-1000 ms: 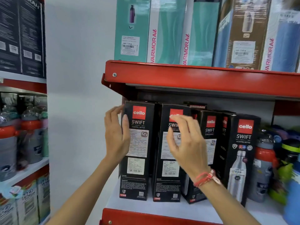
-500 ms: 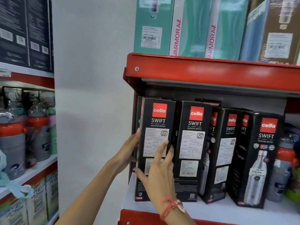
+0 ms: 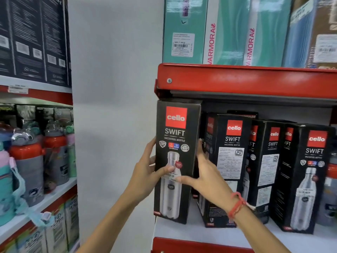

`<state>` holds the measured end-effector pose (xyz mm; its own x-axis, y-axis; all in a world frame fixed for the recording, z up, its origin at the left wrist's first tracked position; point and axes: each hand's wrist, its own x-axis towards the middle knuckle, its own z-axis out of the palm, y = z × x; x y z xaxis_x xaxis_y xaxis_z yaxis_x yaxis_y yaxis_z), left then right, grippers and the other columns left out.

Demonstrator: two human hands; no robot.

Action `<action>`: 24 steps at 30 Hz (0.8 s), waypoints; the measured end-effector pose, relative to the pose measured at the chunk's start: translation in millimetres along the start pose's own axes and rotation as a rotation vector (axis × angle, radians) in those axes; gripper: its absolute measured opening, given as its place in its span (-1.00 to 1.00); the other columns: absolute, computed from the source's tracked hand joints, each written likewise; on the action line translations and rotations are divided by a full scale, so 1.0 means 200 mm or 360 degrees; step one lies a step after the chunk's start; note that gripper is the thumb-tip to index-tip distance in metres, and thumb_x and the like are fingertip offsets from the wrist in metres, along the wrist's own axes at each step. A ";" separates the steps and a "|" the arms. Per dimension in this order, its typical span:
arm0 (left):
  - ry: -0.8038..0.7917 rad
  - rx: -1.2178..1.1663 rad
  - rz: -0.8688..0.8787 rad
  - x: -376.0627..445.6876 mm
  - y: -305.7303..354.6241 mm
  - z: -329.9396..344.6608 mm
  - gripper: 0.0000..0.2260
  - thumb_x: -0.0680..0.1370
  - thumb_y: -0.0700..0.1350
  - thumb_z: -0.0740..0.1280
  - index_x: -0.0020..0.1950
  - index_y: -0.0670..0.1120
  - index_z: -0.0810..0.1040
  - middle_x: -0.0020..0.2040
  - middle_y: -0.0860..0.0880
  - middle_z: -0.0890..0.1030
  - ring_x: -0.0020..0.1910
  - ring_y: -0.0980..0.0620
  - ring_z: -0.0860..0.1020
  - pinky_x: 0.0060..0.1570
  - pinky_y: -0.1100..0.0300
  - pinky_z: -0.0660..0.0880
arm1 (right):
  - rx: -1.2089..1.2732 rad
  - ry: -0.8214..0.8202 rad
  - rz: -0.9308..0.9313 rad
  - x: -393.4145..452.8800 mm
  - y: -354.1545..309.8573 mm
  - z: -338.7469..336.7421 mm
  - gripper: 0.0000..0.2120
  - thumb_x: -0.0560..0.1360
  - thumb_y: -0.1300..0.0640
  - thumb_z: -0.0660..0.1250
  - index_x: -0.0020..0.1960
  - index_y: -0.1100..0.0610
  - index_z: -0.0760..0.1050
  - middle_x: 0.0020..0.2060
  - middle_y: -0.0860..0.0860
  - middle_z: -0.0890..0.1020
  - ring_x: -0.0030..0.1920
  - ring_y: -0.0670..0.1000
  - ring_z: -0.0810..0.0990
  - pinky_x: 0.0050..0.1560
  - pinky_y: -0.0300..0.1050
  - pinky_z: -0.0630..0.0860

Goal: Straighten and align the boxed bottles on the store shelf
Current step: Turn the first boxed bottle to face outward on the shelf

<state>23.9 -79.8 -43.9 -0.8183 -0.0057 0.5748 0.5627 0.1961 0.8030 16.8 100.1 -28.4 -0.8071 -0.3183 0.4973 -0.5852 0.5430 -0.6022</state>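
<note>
Left hand (image 3: 145,177): clamps the leftmost box's left edge, thumb across its front.
Right hand (image 3: 206,177): grips its right edge, fingers tucked behind.
Leftmost box (image 3: 176,161): held between both hands, upright, long axis vertical, bottle picture facing out, proud of the row.
Shelf (image 3: 237,233): right behind; neighbouring boxes (image 3: 231,161) angled rightward.
</note>
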 end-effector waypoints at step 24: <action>0.0667 0.0756 0.0115 -0.04 0.05 0.29 -0.32 0.51 -0.11 0.39 0.53 0.05 0.11 0.54 -0.05 0.14 0.44 0.07 0.26 0.17 0.27 0.42 | -0.0616 0.1233 0.0176 -0.07 0.23 -0.07 -0.21 0.36 -0.05 0.47 0.45 0.20 0.23 0.28 0.22 0.40 0.16 0.17 0.38 0.12 0.05 0.47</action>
<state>29.2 -20.5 -50.1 -0.6106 -0.3407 0.7149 0.4227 0.6231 0.6581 2.9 140.5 -54.0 -0.4949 0.2936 0.8178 -0.3253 0.8102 -0.4877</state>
